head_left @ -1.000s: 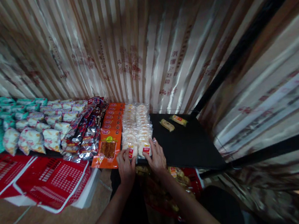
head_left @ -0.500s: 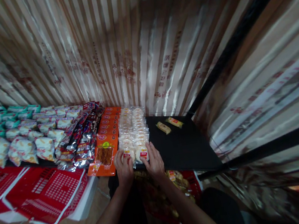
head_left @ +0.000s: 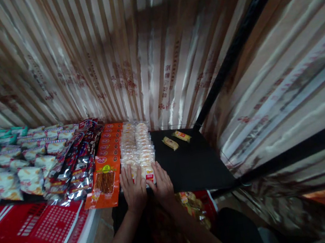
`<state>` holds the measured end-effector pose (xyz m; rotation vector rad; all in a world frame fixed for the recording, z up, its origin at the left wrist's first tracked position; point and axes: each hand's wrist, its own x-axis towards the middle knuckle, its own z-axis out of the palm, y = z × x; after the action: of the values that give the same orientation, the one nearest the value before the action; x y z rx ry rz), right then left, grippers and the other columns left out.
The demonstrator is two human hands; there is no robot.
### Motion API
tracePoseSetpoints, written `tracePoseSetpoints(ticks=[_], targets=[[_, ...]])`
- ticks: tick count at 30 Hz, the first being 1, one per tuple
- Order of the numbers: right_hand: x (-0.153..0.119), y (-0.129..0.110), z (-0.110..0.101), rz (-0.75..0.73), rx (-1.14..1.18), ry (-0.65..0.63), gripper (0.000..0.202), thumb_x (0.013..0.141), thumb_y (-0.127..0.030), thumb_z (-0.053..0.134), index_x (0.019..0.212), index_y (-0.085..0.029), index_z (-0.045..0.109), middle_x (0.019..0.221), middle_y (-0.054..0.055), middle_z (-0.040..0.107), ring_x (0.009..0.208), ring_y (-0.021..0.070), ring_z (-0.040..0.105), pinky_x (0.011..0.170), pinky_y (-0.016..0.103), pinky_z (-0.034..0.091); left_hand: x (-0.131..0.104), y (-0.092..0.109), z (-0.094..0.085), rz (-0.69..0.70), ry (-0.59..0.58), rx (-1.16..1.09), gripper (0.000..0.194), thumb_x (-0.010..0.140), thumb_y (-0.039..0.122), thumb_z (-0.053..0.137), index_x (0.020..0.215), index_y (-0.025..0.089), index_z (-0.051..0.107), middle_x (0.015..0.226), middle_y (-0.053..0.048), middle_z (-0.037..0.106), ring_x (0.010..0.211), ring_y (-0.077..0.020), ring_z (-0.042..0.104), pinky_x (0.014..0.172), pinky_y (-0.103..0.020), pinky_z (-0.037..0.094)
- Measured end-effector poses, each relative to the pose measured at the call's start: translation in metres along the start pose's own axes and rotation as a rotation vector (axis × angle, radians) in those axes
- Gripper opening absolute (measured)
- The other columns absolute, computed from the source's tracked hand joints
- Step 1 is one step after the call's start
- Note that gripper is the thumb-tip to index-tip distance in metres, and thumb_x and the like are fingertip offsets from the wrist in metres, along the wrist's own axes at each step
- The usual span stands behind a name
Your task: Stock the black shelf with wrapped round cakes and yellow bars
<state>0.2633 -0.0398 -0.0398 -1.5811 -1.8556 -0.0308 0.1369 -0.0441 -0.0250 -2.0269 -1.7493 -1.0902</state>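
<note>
Two side-by-side rows of clear packets of pale round crackers lie overlapped on a black shelf. My left hand rests on the front of the left row, fingers stretched forward. At the front right edge of the other row is my right hand, its fingers extended and thumb turned inward. A red label on the front packet shows between the hands. Both palms face down, and neither hand is closed around a packet.
Orange snack packets adjoin the crackers on the left, then dark shiny packets and white snack bags. Two small yellow-wrapped snacks lie on the right. A black pole slants upward. Below hang red bags and a bag of yellow-wrapped snacks.
My fingers have straightened and spread over the front packets, where they were bent around their edges before. The view has shifted slightly, moving the shelf left and down in the picture.
</note>
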Motion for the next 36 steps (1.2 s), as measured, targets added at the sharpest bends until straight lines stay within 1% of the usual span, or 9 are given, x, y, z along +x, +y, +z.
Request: tracePoseSetpoints(ticks=[5, 10, 15, 19, 22, 27, 29, 32, 36], targets=[[0.001, 0.0, -0.003, -0.005, -0.006, -0.061, 0.061, 0.09, -0.047, 0.036, 0.14, -0.012, 0.032, 0.14, 0.017, 0.041, 0.127, 0.0289, 0.04, 0.098, 0.042, 0.038, 0.001, 0.001, 0.004, -0.016, -0.046, 0.023, 0.049, 0.082, 0.031, 0.055, 0.13, 0.022, 0.048, 0.147, -0.015, 0.028, 0.137, -0.0377, 0.013, 0.104, -0.061, 0.025], [0.0, -0.001, -0.004, -0.025, 0.042, -0.098, 0.055, 0.093, -0.036, 0.03, 0.143, -0.013, 0.024, 0.145, 0.017, 0.032, 0.133, 0.029, 0.032, 0.101, 0.046, 0.035, -0.002, 0.0, 0.008, -0.014, -0.048, 0.018, 0.06, 0.077, 0.044, 0.06, 0.132, 0.023, 0.045, 0.148, -0.015, 0.024, 0.137, -0.0395, 0.011, 0.104, -0.063, 0.022], [-0.001, 0.002, -0.009, -0.044, 0.168, -0.147, 0.054, 0.093, -0.033, 0.032, 0.144, -0.016, 0.022, 0.148, 0.013, 0.025, 0.137, 0.0271, 0.023, 0.106, 0.048, 0.03, -0.002, 0.0, 0.011, -0.014, -0.023, 0.018, 0.059, 0.078, 0.042, 0.061, 0.132, 0.024, 0.044, 0.148, -0.014, 0.026, 0.137, -0.0386, 0.011, 0.104, -0.063, 0.023], [0.008, 0.01, -0.012, 0.103, 0.35, -0.075, 0.056, 0.092, -0.034, 0.035, 0.144, -0.021, 0.019, 0.149, 0.009, 0.025, 0.136, 0.0236, 0.024, 0.108, 0.046, 0.03, -0.001, 0.0, 0.012, -0.031, -0.029, 0.023, 0.06, 0.077, 0.041, 0.062, 0.132, 0.024, 0.043, 0.148, -0.014, 0.025, 0.137, -0.0386, 0.011, 0.104, -0.062, 0.023], [0.026, 0.018, -0.008, 0.243, 0.469, -0.018, 0.058, 0.092, -0.037, 0.035, 0.145, -0.021, 0.016, 0.149, 0.008, 0.025, 0.136, 0.0211, 0.025, 0.109, 0.044, 0.03, -0.001, 0.001, 0.012, -0.03, -0.032, 0.028, 0.06, 0.077, 0.041, 0.062, 0.132, 0.023, 0.044, 0.148, -0.015, 0.024, 0.137, -0.0393, 0.012, 0.104, -0.063, 0.023], [0.06, 0.024, 0.01, 0.433, 0.591, -0.122, 0.059, 0.092, -0.044, 0.031, 0.145, -0.021, 0.017, 0.149, 0.007, 0.026, 0.136, 0.0209, 0.024, 0.11, 0.043, 0.027, 0.001, 0.003, 0.011, -0.027, -0.02, 0.034, 0.057, 0.078, 0.038, 0.062, 0.13, 0.022, 0.046, 0.147, -0.016, 0.026, 0.137, -0.0399, 0.013, 0.104, -0.063, 0.023], [0.067, 0.023, 0.018, 0.45, 0.66, -0.136, 0.058, 0.092, -0.046, 0.03, 0.144, -0.022, 0.017, 0.148, 0.005, 0.028, 0.135, 0.0207, 0.027, 0.109, 0.043, 0.029, 0.002, 0.003, 0.011, -0.033, -0.028, 0.037, 0.057, 0.078, 0.038, 0.061, 0.131, 0.022, 0.045, 0.147, -0.016, 0.026, 0.137, -0.0397, 0.013, 0.104, -0.063, 0.023], [0.071, 0.021, 0.025, 0.456, 0.745, -0.091, 0.056, 0.093, -0.046, 0.029, 0.144, -0.025, 0.021, 0.146, 0.003, 0.031, 0.133, 0.0199, 0.033, 0.108, 0.042, 0.031, 0.004, 0.003, 0.01, -0.047, -0.042, 0.027, 0.057, 0.079, 0.037, 0.061, 0.132, 0.023, 0.044, 0.147, -0.015, 0.027, 0.137, -0.0389, 0.014, 0.104, -0.063, 0.023], [0.071, 0.018, 0.025, 0.488, 0.767, -0.085, 0.055, 0.093, -0.047, 0.028, 0.143, -0.025, 0.025, 0.145, 0.003, 0.034, 0.131, 0.0196, 0.036, 0.108, 0.04, 0.031, 0.006, 0.003, 0.01, -0.063, -0.043, -0.007, 0.057, 0.079, 0.035, 0.061, 0.132, 0.024, 0.043, 0.147, -0.013, 0.028, 0.137, -0.0378, 0.014, 0.105, -0.062, 0.022]])
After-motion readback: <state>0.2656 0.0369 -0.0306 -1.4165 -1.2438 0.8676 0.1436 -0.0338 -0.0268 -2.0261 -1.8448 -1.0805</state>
